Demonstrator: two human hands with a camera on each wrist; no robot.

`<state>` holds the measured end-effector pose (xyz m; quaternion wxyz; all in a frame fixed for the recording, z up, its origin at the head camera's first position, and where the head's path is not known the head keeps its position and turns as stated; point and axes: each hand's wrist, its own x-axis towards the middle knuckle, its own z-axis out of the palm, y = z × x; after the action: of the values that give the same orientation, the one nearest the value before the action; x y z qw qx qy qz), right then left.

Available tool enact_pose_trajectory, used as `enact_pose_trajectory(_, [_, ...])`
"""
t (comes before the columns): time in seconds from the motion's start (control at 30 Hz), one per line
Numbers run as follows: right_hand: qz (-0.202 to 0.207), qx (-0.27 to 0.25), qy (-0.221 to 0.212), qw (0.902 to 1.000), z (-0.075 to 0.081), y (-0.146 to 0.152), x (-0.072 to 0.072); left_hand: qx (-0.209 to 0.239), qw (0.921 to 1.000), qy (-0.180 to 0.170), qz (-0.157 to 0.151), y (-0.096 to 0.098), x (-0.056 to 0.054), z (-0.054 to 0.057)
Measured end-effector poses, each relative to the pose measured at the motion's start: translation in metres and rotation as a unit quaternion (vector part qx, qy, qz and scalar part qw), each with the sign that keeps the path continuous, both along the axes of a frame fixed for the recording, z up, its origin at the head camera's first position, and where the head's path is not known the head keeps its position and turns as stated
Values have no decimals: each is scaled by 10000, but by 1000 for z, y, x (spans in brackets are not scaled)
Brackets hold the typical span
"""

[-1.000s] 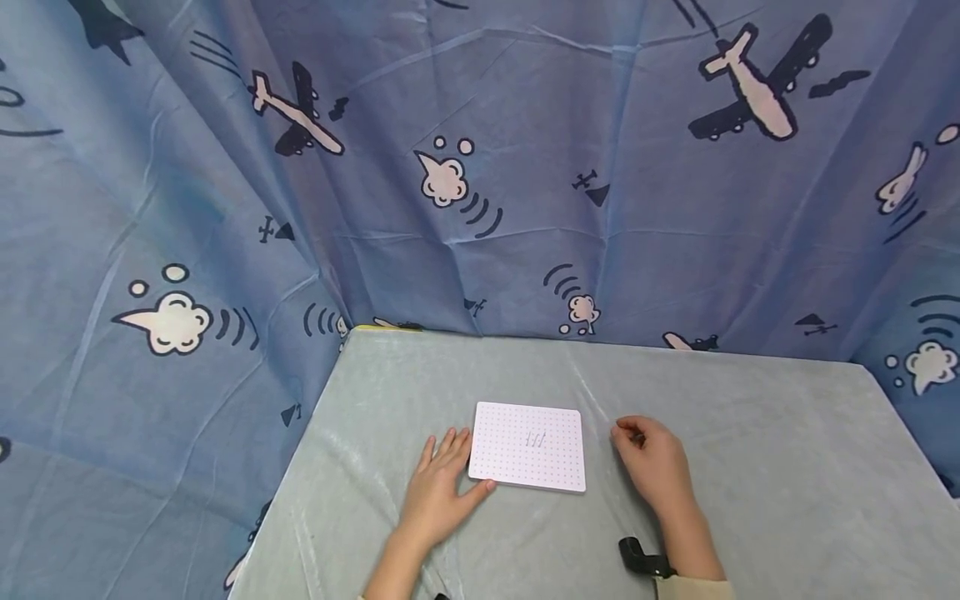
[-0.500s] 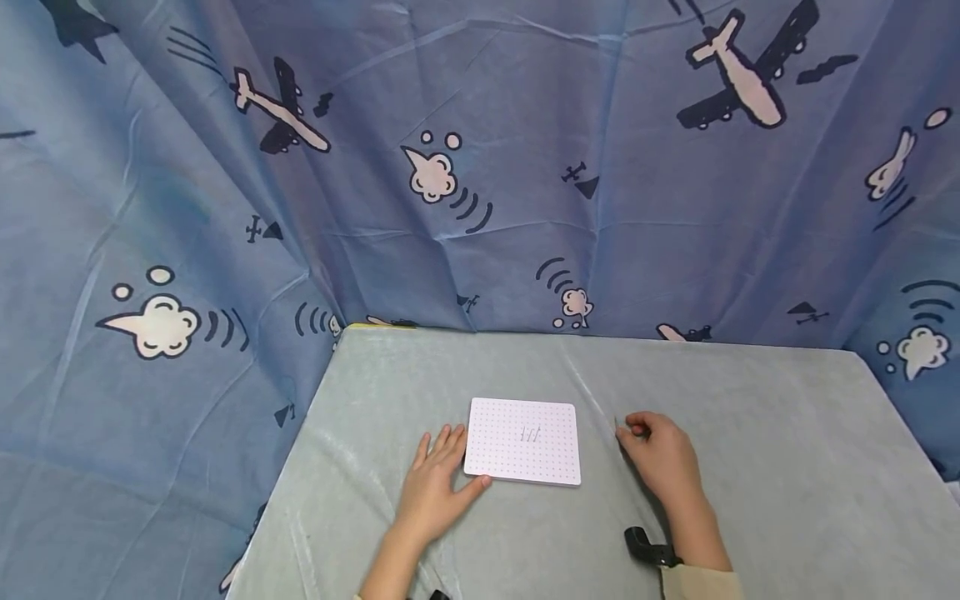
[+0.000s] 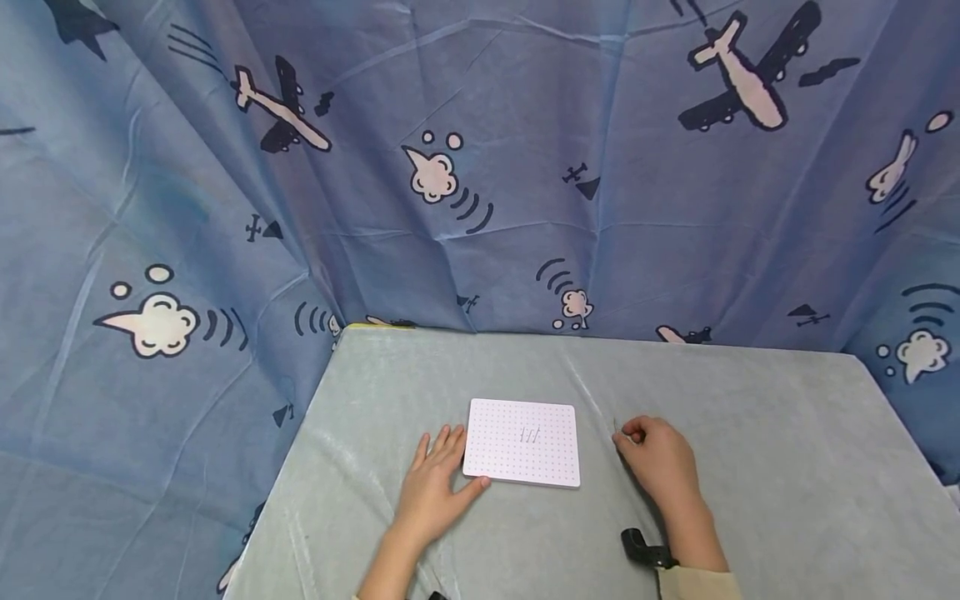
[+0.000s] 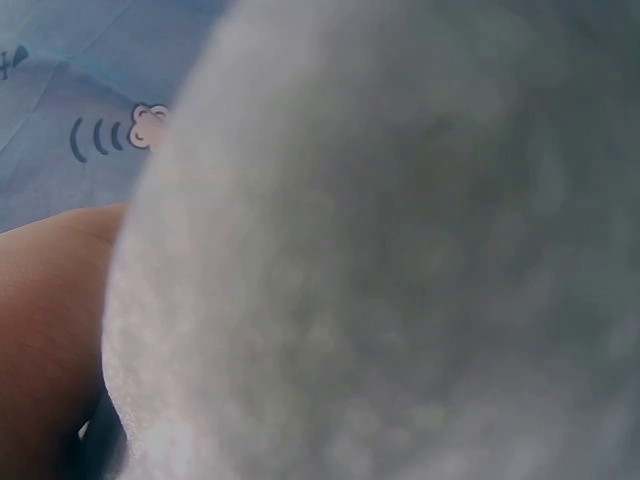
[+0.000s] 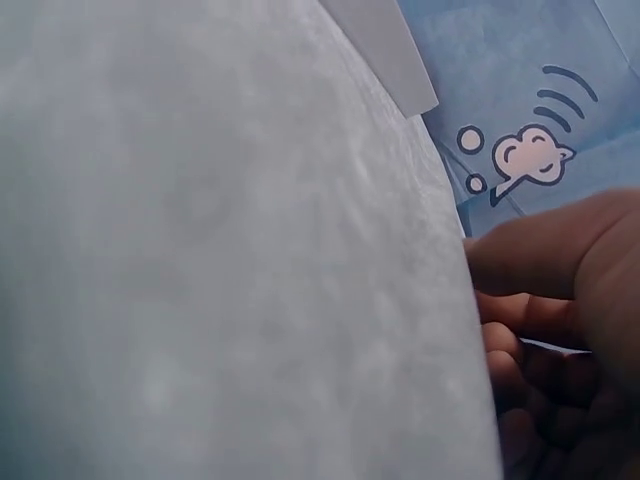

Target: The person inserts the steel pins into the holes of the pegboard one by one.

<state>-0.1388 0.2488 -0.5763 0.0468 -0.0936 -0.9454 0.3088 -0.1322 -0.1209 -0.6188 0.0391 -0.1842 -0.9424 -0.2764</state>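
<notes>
A white rectangular board [image 3: 495, 454] with a grid of small pink dots lies on the table. Three thin dark pins [image 3: 530, 435] show right of its middle; whether they stand or lie, I cannot tell. My left hand [image 3: 435, 492] has its fingers spread, fingertips against the board's left edge and thumb at the near left corner. To the right of the board, my right hand [image 3: 660, 458] pinches a thin needle-like pin [image 3: 615, 424] between thumb and index finger, its other fingers curled. In the right wrist view the tablecloth hides the fingertips.
A pale grey-green cloth [image 3: 787, 467] covers the table. Behind and beside it hangs a blue curtain [image 3: 517, 250] printed with planes and clouds. Black wrist camera mounts [image 3: 643, 550] sit near both wrists. Cloth fills most of the left wrist view.
The view shifted slightly between the first two frames. In my right hand the fingers turned a little, and the thin pin's tip came into sight. My left hand stayed at the board.
</notes>
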Motion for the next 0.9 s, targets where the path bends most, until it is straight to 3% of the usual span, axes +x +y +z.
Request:
enact_pose_trajectory(0.37, [-194,100,-95,9997,1,-8,1,19,10000,17,-16,-2,1,-4])
enact_pose_trajectory(0.9, [-414,25,-61,9991,-2,-7,-2,14,10000,-37,-42,-2,-1,-2])
